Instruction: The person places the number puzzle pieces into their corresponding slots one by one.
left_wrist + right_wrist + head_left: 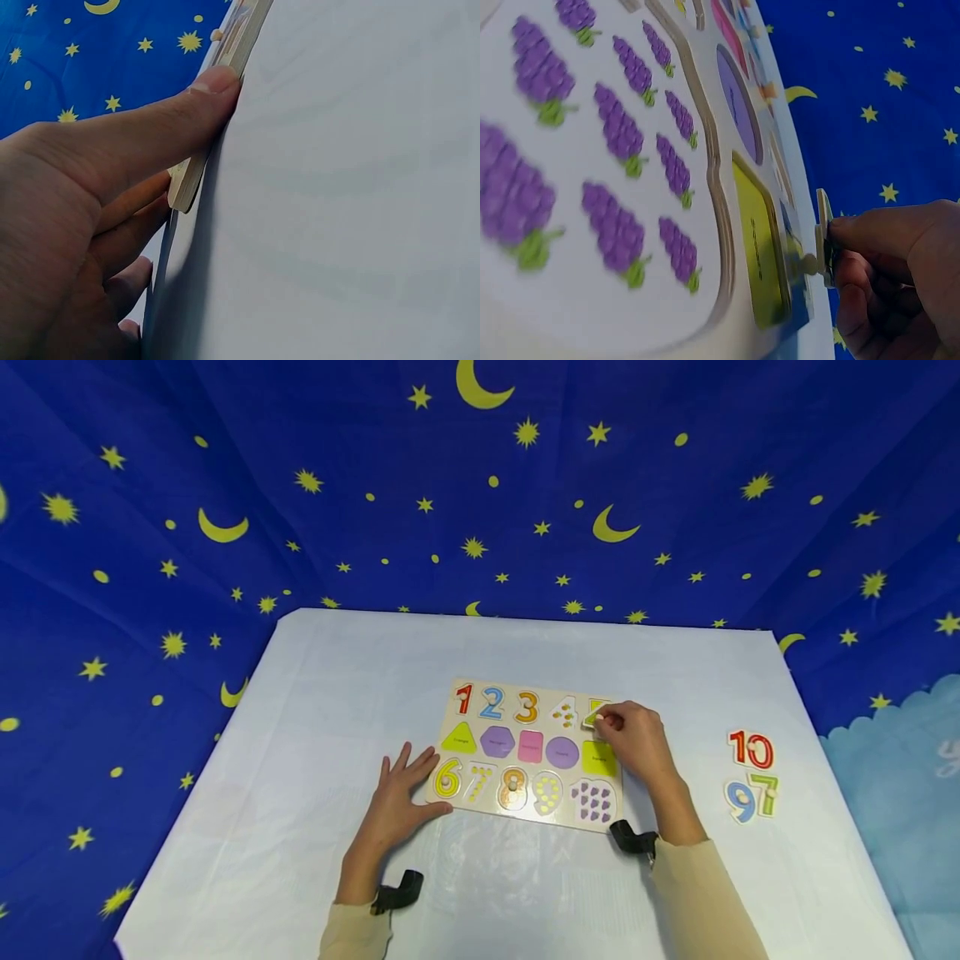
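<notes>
The right hand [637,743] pinches a yellow number piece [597,713] with curled fingers [870,232], at the top right corner of the puzzle board [480,806]. The left hand [401,793] lies flat with straight fingers, touching the board's left edge on the desk [337,693].

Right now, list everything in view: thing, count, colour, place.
Puzzle board: 1, pale wood, table centre.
Seated numbers: 1, 2, 3, 6, 8, mixed colours, in the board.
Shape pieces: 5, green, purple, pink, purple, yellow, middle row.
Piece with peg: 1, pale edge, top right slot, pinched.
Loose pieces: 10, 9, 7, red, blue, green, right of the board.
Table: 1, white.
Backdrop: blue, yellow stars and moons.
Left hand: flat, steadying the board's left edge.
Right hand: pinching the piece.
</notes>
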Demonstrator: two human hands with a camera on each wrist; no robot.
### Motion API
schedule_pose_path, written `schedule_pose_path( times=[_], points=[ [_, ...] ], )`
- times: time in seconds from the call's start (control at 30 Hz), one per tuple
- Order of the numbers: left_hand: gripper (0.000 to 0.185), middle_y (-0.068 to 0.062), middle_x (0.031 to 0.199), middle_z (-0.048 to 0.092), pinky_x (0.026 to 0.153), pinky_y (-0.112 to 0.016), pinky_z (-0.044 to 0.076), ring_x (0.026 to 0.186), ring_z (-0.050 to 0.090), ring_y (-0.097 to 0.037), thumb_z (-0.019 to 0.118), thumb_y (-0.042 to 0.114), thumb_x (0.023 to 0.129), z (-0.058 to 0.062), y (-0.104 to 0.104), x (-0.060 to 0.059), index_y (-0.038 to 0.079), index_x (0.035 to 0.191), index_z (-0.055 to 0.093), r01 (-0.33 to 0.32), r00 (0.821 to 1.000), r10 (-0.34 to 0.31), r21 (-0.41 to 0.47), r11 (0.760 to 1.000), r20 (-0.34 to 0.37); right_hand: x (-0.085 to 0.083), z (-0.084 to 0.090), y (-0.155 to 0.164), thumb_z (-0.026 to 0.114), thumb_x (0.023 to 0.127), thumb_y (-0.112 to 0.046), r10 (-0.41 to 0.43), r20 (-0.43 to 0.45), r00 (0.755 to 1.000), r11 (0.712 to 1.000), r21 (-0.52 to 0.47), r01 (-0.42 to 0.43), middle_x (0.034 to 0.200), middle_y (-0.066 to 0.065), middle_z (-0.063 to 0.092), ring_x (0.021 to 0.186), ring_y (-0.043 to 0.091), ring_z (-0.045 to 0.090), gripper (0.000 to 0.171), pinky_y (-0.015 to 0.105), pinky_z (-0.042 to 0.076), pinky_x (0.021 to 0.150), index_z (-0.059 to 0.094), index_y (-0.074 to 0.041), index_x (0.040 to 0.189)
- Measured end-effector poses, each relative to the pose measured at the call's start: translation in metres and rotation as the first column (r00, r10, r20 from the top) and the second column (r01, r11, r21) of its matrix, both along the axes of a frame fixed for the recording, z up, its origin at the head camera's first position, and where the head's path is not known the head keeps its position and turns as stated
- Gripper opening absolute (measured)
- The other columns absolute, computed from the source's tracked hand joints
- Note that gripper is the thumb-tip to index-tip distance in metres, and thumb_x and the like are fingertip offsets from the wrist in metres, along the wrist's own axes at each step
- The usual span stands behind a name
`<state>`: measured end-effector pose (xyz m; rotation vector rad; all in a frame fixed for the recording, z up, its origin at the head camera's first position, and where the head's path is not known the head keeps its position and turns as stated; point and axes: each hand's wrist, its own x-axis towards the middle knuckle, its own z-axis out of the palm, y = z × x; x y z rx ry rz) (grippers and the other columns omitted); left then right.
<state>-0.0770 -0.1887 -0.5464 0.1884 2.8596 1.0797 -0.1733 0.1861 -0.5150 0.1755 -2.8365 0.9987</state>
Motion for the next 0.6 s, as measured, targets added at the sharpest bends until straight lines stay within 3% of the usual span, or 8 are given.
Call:
schedule_pose_path(
  times=[0.6],
  points=[
    [0.087, 0.001, 0.147, 0.042, 0.116, -0.047, -0.004, 0.145, 0.012, -0.024, 0.087, 0.039, 0.067, 0.000, 0.000, 0.000, 0.014, 0.142, 0.049, -0.010, 1.000, 0.010, -0.001, 1.000, 0.000, -0.013, -0.002, -0.020, 0.069, 0.087, -0.016, 0.034, 0.011, 0.999, 0.999, 0.011, -0.034, 0.077, 0.005, 0.059, 0.070, 0.020, 0.051, 0.015, 0.031, 0.044, 0.062, 0.072, -0.004, 0.093]
  ],
)
